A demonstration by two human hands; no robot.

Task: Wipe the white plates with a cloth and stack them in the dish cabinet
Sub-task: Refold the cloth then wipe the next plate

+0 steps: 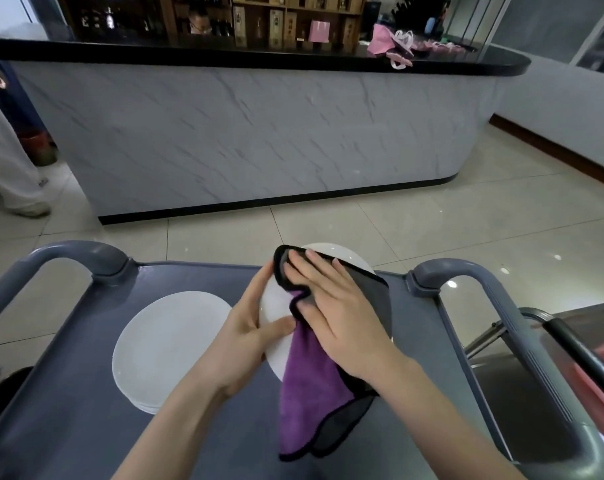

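A white plate point(342, 258) is held tilted above the grey cart top point(86, 403). My left hand point(248, 327) grips its left rim, thumb on the face and fingers behind. My right hand point(331, 306) lies flat with straight fingers on a purple and grey cloth point(311, 386), pressing it against the plate's face. The cloth hangs down over the plate's lower edge. A stack of white plates point(165, 344) lies on the cart to the left.
The cart has grey looped handles at the left point(72, 258) and right point(467, 275). A marble-fronted counter point(259, 133) with a black top stands ahead across tiled floor. A person's leg point(6, 161) is at far left. A metal surface point(522, 393) sits right of the cart.
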